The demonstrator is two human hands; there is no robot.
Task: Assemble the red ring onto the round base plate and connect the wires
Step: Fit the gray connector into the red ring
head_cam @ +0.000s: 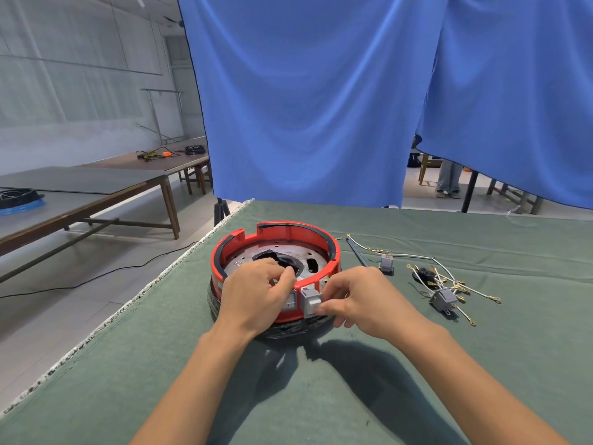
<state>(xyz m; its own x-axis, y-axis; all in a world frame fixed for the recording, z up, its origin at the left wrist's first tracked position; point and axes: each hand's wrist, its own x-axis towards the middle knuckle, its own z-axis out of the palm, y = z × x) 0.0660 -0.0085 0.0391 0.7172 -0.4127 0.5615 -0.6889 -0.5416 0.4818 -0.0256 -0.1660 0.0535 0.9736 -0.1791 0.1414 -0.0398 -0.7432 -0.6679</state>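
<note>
1. Your left hand (256, 297) curls over the near rim of the red ring (288, 232), gripping it.
2. Your right hand (362, 300) pinches a grey switch (310, 301) against the ring's near wall.
3. The ring sits around the round base plate (308, 256) on the green surface (481, 364); loose wires (449, 284) lie to its right.

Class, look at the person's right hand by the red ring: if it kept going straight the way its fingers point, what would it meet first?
The right hand points leftward, fingertips already on the grey switch block in the red ring. Beyond that, probably the left hand; depth is unclear.
</note>
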